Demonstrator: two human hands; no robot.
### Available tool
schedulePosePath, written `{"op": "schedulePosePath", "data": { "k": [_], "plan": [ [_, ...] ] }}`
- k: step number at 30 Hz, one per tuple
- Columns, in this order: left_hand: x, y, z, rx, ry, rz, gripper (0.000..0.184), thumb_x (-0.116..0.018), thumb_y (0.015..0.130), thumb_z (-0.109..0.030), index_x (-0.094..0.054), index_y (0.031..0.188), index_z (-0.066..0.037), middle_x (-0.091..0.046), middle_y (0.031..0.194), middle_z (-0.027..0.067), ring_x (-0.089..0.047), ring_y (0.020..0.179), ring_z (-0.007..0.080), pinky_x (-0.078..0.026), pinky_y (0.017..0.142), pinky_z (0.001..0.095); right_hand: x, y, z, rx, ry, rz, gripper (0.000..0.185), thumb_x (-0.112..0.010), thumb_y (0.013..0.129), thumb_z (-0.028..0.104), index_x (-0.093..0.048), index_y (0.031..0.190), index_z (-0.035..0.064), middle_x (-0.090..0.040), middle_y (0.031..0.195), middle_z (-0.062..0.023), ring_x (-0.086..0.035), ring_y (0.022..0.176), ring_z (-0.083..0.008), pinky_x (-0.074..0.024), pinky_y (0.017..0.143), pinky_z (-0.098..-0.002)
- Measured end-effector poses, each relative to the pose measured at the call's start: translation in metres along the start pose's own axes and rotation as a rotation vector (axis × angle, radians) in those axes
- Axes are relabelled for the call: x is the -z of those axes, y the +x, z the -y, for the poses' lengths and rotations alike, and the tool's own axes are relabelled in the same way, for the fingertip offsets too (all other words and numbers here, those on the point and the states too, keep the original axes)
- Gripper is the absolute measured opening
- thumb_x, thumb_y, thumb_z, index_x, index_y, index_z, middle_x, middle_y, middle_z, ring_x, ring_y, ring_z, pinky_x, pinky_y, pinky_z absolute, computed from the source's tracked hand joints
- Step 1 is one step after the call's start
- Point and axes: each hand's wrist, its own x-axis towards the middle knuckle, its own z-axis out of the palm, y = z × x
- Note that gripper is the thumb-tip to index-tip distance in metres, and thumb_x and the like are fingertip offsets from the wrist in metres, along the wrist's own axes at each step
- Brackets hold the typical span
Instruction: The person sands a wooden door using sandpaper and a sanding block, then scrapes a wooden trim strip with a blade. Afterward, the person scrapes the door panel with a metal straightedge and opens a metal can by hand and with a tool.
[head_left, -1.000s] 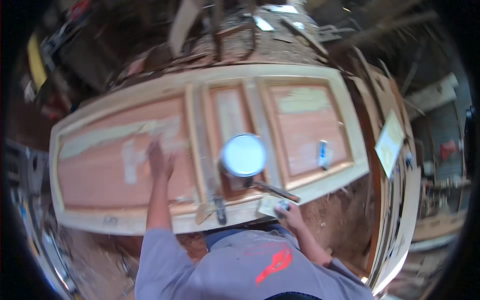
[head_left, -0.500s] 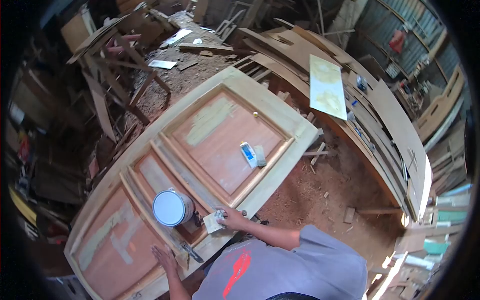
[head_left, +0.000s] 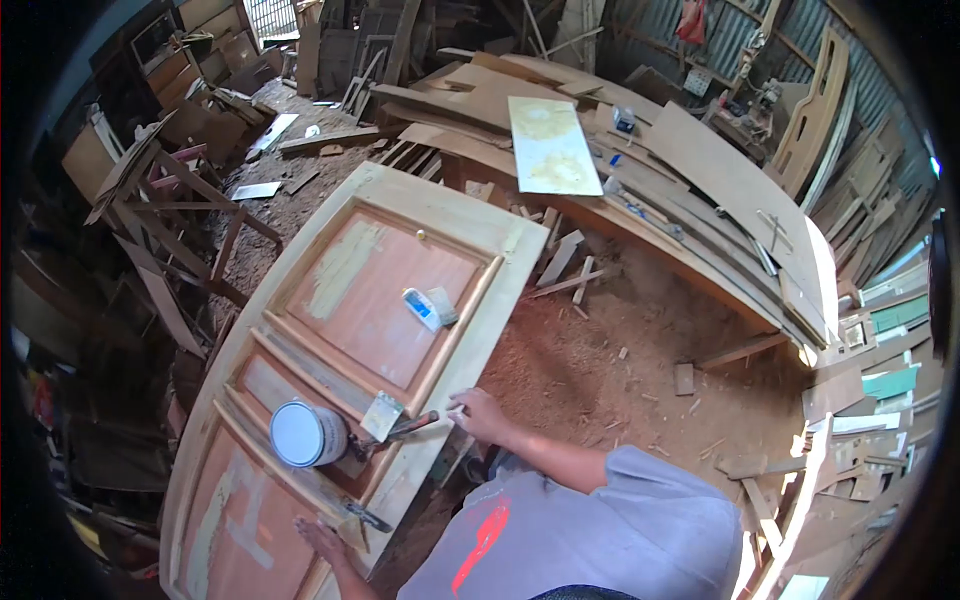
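Observation:
My left hand (head_left: 322, 540) rests with fingers outstretched on the lower panel of a wooden door (head_left: 497, 245). Over the door's near edge, my right hand (head_left: 482, 415) holds nothing, its fingers partly bent and apart. Just left of it lies a hammer-like tool with a wooden handle (head_left: 416, 424); its dark head is hard to make out. A small putty-smeared square piece (head_left: 381, 416) lies against this tool. Beside them stands a round can with a pale lid (head_left: 297, 434). A dark flat-bladed tool (head_left: 368, 516) lies close to my left hand.
A white and blue bottle (head_left: 421, 309) and a small pale square (head_left: 441, 306) lie on the upper panel. Behind is a bench stacked with boards (head_left: 690, 190), with a stained white sheet (head_left: 555, 145) on it. Wood scraps (head_left: 582, 280) litter the dirt floor. A wooden trestle (head_left: 185, 205) stands left.
My right hand has let go of the putty-smeared square and moved off to its right. The square now lies on the door. The view has shifted, showing more of the bench and background.

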Motion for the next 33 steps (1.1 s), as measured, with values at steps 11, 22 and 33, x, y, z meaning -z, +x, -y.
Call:
{"op": "schedulePosePath", "data": {
  "k": [11, 22, 33],
  "plan": [
    [0.015, -0.034, -0.100, 0.025, -0.495, -0.490, 0.039, -0.056, 0.107, -0.025, -0.068, 0.131, 0.004, -0.072, 0.128, 0.0221, -0.070, 0.114, 0.0346, -0.053, 0.102, 0.0438, 0.231, -0.024, -0.135, -0.359, 0.015, -0.565, 0.024, -0.076, 0.099, 0.025, -0.079, 0.097, 0.0014, -0.078, 0.089, -0.0169, -0.074, 0.080, -0.0203, -0.0566, 0.075, -0.0367],
    [-0.131, -0.197, -0.592, -0.305, -0.641, -0.105, 0.020, -0.067, 0.102, -0.016, -0.077, 0.105, 0.001, -0.075, 0.093, 0.0104, -0.068, 0.083, 0.0189, -0.055, 0.078, 0.0342, 0.487, 0.118, -0.399, -0.353, -0.209, -0.935, 0.015, -0.076, 0.093, 0.015, -0.080, 0.102, 0.0040, -0.078, 0.095, -0.0190, -0.077, 0.088, -0.0341, -0.0593, 0.083, -0.0416],
    [-0.130, -0.234, -0.806, -0.410, -0.462, 0.375, 0.026, -0.073, 0.100, -0.020, -0.076, 0.119, -0.002, -0.080, 0.110, 0.0154, -0.078, 0.104, 0.0247, -0.060, 0.094, 0.0361, 0.556, 0.278, -0.484, -0.359, 0.179, -0.461, 0.031, -0.067, 0.104, 0.029, -0.076, 0.117, 0.0027, -0.079, 0.097, -0.0147, -0.075, 0.079, -0.0244, -0.0583, 0.069, -0.0378]
  ]
}}
